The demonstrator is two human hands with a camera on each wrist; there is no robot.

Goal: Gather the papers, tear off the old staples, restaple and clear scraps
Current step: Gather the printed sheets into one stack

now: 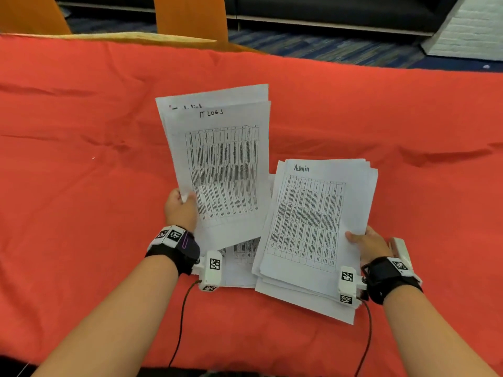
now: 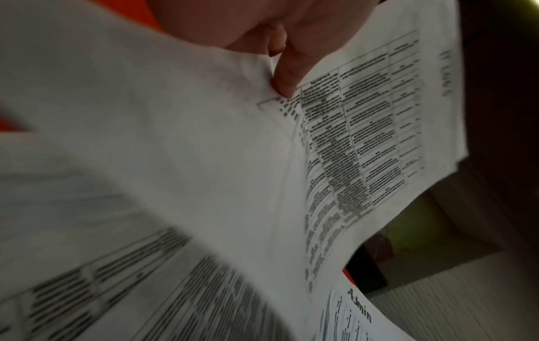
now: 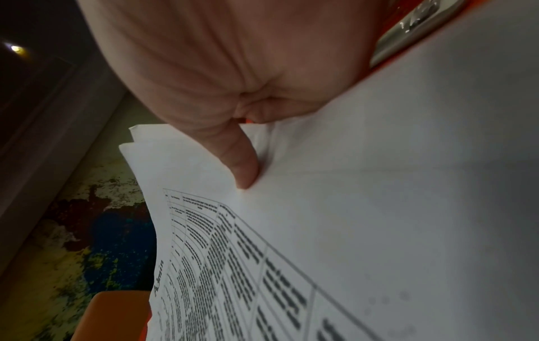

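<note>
My left hand grips the lower left edge of a sheaf of printed sheets headed "IT LOGS" and holds it tilted up off the red cloth; its thumb presses on the top sheet. My right hand grips the right edge of a thicker stack headed "Admin", thumb on top of the stack. More sheets lie flat beneath both. A pale stapler lies just right of my right wrist, also glimpsed as the stapler in the right wrist view.
The table is covered by a red cloth. Two orange chair backs stand beyond the far edge, and patterned blue carpet lies behind them.
</note>
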